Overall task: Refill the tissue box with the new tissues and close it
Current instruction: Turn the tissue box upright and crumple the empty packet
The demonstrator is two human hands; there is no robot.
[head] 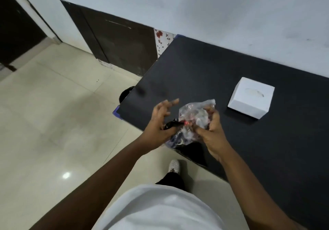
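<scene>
A crumpled clear plastic wrapper (191, 117) with red and dark print is held between both hands over the front left corner of the black table (204, 73). My right hand (211, 132) grips its right side. My left hand (160, 123) holds its lower left with the thumb while the fingers spread apart. A white tissue box (251, 100) with an oval slot on top stands shut on the table, to the right of my hands and apart from them. No loose tissues are visible.
The table runs along a white wall (231, 16). Left of it lies a cream tiled floor (53, 114), with a dark round object (126, 92) by the table's edge and dark cabinet doors (121, 43) behind. My shoe (174, 165) shows below the table corner.
</scene>
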